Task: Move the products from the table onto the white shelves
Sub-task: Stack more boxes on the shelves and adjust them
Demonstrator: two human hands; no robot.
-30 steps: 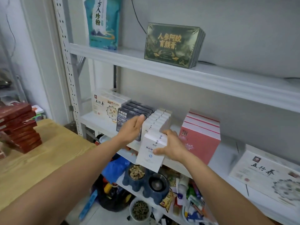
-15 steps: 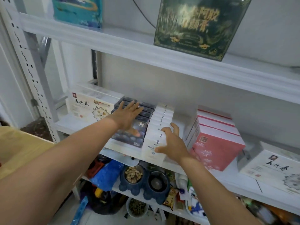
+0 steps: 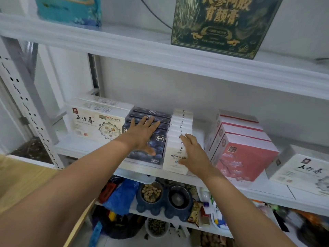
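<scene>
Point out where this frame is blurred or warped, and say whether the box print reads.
Head view, overall: wide-angle bend bows the upper shelf. Head view, bottom right: the clutter is smeared. Head view, top left: the teal bag is soft. Head view, centre: large print on the green box and dark boxes reads; light is even, without glare.

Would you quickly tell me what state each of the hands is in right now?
Left hand: open, flat on the dark blue boxes.
Right hand: open, fingers resting on the white boxes.
</scene>
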